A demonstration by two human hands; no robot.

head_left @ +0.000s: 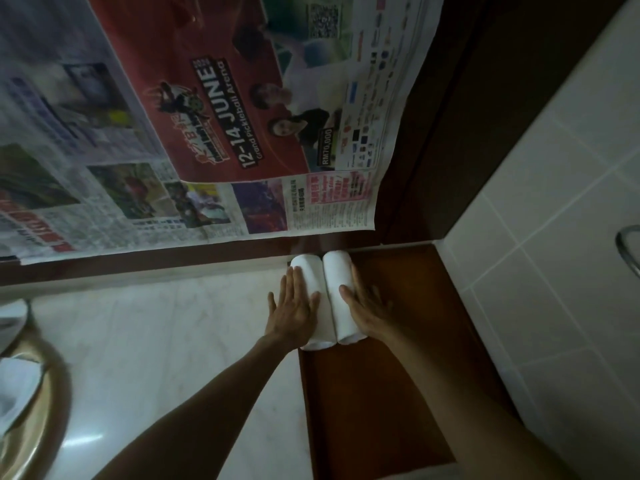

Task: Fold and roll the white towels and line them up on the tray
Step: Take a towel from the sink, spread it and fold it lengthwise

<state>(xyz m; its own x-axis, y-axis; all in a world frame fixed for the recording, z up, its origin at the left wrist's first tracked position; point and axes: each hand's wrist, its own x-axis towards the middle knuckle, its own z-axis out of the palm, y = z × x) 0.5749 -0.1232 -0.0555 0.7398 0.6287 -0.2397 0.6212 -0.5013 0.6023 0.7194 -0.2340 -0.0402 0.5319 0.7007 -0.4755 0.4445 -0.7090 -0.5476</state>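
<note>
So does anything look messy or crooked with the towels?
Not really. Two rolled white towels, the left roll and the right roll, lie touching side by side at the wooden tray's far end. The left hand and right hand press flat against them. Their near ends aren't quite level.

A pale marble counter [166, 341] ran across the lower left, and a brown wooden tray [388, 393] sat at its right end, tight against the white tiled wall [554, 237]. On the tray's far end lay 2 rolled white towels: the left roll [311, 271] and the right roll [337, 271] lay side by side and touching. At the counter's left edge a rounded basin rim [45, 393] showed, with something white [17, 386] lying in it, too blurred to tell what.
</note>
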